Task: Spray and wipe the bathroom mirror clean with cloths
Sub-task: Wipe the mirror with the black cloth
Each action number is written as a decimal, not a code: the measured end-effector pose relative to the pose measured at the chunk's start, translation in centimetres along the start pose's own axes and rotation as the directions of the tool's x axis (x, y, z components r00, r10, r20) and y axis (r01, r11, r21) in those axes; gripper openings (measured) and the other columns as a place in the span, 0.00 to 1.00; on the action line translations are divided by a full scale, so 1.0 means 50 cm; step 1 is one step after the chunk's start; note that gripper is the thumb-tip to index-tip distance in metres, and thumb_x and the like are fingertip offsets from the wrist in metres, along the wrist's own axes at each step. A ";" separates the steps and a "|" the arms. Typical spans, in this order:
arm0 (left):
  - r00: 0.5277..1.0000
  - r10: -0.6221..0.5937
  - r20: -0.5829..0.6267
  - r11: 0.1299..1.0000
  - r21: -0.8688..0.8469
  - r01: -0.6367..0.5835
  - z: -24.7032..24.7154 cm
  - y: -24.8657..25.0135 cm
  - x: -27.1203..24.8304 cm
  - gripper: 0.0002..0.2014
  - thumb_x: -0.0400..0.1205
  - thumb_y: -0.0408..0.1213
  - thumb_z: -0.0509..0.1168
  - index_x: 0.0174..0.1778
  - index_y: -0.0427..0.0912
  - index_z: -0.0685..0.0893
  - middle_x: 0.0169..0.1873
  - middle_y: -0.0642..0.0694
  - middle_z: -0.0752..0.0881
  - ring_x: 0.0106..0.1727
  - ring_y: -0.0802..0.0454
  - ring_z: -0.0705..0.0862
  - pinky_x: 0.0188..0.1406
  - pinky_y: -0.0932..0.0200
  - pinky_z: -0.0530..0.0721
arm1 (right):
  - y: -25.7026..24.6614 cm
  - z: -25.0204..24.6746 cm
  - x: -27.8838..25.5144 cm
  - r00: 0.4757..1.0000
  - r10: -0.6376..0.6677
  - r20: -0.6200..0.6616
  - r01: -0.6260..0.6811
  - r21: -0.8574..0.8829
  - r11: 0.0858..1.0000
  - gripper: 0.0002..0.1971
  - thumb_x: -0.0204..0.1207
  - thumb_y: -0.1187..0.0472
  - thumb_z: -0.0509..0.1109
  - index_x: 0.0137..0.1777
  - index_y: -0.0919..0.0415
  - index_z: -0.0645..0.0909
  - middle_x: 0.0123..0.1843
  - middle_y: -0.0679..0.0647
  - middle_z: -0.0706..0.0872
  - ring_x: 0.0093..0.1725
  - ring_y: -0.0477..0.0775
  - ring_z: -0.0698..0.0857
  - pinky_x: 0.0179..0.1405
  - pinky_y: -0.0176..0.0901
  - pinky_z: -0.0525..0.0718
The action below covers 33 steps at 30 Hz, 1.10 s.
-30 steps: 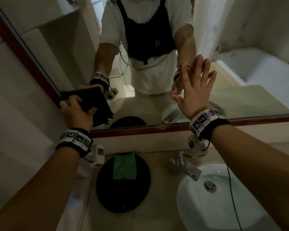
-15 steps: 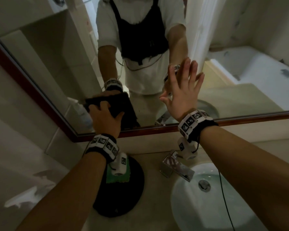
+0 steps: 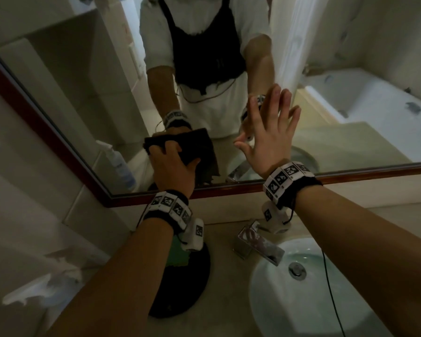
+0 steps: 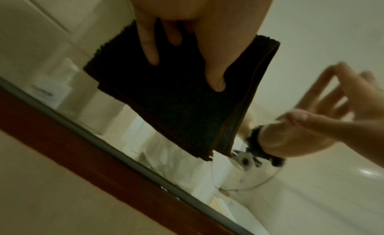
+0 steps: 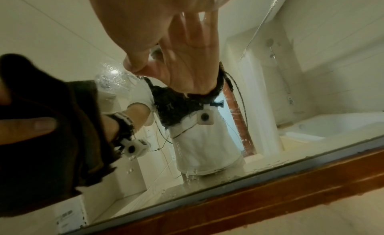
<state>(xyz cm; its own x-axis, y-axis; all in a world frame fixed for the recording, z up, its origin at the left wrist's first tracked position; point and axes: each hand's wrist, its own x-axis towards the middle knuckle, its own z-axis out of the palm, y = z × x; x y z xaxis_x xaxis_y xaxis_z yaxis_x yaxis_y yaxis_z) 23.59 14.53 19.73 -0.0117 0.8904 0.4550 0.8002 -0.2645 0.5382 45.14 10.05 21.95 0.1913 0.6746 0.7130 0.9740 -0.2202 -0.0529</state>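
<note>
The mirror (image 3: pixel 88 98) has a dark red wooden frame (image 3: pixel 374 173). My left hand (image 3: pixel 173 166) presses a folded dark cloth (image 3: pixel 201 148) flat against the lower glass. In the left wrist view its fingers (image 4: pixel 149 46) lie straight and spread over the cloth (image 4: pixel 176 107). My right hand (image 3: pixel 270 137) rests just right of the cloth, open, palm towards the glass, fingers spread, holding nothing. The right wrist view shows the right hand (image 5: pixel 145 25) touching its reflection, the cloth (image 5: pixel 51 140) at left, and water drops (image 5: pixel 110 77) on the glass between them.
Below the mirror a green cloth (image 3: pixel 180 259) lies on a round black tray (image 3: pixel 190 288) on the counter. A chrome faucet (image 3: pixel 258 244) juts over the white basin (image 3: pixel 289 307). A bottle's reflection (image 3: pixel 118 164) shows at the mirror's lower left. A thin cable (image 3: pixel 331 288) hangs over the basin.
My left hand has slid the dark cloth rightwards along the lower glass, from the left frame to beside the right hand. The right hand has stayed flat on the mirror.
</note>
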 end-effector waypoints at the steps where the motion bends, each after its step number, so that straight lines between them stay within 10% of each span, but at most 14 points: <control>1: 1.000 -0.018 -0.005 1.000 0.008 0.018 -0.014 -0.019 0.007 0.26 0.71 0.48 0.80 0.55 0.44 0.72 0.61 0.38 0.70 0.57 0.37 0.76 0.42 0.46 0.82 | 0.000 0.000 0.000 1.000 -0.002 -0.001 0.002 0.002 1.000 0.53 0.71 0.30 0.70 0.88 0.51 0.47 0.86 0.71 0.48 0.84 0.75 0.45 0.79 0.79 0.44; 12: 0.971 -0.226 -0.082 0.958 0.162 0.236 -0.164 -0.240 0.086 0.27 0.73 0.36 0.77 0.61 0.33 0.71 0.65 0.26 0.69 0.56 0.25 0.76 0.57 0.33 0.80 | -0.001 -0.008 -0.003 1.000 -0.001 -0.014 0.001 0.016 1.000 0.53 0.71 0.32 0.72 0.88 0.52 0.47 0.86 0.71 0.46 0.85 0.74 0.44 0.79 0.80 0.46; 18: 0.978 -0.159 -0.133 0.973 0.150 0.178 -0.183 -0.202 0.100 0.33 0.74 0.44 0.79 0.66 0.33 0.70 0.66 0.27 0.69 0.60 0.26 0.74 0.62 0.33 0.79 | -0.005 -0.034 -0.005 0.999 0.010 -0.038 -0.009 0.035 0.999 0.51 0.70 0.38 0.75 0.88 0.48 0.51 0.88 0.66 0.46 0.86 0.71 0.46 0.79 0.76 0.53; 24: 0.975 -0.099 -0.197 0.981 0.146 0.129 -0.246 -0.126 0.140 0.34 0.77 0.44 0.76 0.71 0.34 0.68 0.71 0.29 0.66 0.65 0.27 0.70 0.66 0.36 0.74 | 0.006 -0.094 0.039 0.990 0.032 -0.136 -0.012 0.141 0.990 0.33 0.70 0.44 0.74 0.77 0.45 0.73 0.79 0.62 0.68 0.74 0.70 0.68 0.68 0.66 0.71; 33: 0.927 -0.029 -0.373 0.996 0.066 0.058 -0.345 0.018 0.209 0.32 0.80 0.45 0.70 0.77 0.38 0.67 0.76 0.30 0.64 0.70 0.27 0.67 0.64 0.34 0.76 | 0.000 -0.247 0.209 0.964 -0.041 -0.261 0.066 0.089 0.994 0.33 0.75 0.39 0.67 0.80 0.44 0.68 0.84 0.60 0.62 0.80 0.66 0.64 0.76 0.66 0.61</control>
<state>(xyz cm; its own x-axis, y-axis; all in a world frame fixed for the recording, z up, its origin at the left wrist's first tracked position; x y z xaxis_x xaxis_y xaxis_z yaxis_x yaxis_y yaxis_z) 13.85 17.20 37.20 -0.2581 0.6952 0.6709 0.8362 -0.1870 0.5155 45.63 8.40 38.05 0.1130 0.4754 0.8725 0.9914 -0.1120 -0.0674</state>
